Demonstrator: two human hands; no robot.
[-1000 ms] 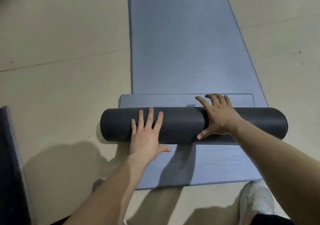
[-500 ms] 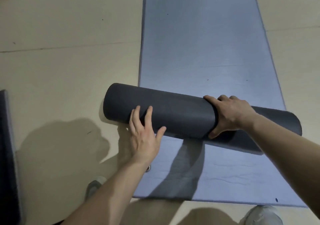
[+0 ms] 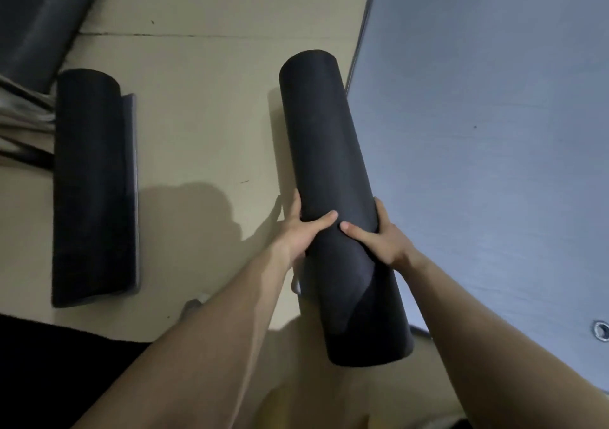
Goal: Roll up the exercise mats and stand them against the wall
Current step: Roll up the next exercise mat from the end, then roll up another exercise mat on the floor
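Observation:
I hold a dark rolled exercise mat (image 3: 324, 138) in both hands, lifted off the floor with its long axis pointing away from me. My left hand (image 3: 301, 230) grips its left side and my right hand (image 3: 379, 237) its right side, thumbs on top near the loose outer flap. A blue-grey mat (image 3: 478, 115) lies flat on the floor to the right. A second dark rolled mat (image 3: 94, 181) lies on the floor at the left, its outer flap slightly loose.
The beige floor (image 3: 204, 99) runs between the two rolls. Another dark mat or pad (image 3: 36, 13) sits at the top left beside some pale fabric (image 3: 19, 115). A metal eyelet (image 3: 600, 329) shows on the flat mat's near corner.
The roll lay across the blue-grey mat under my hands; now it is lifted and turned lengthwise away from me, gripped on both sides. My view has swung left, showing the second roll.

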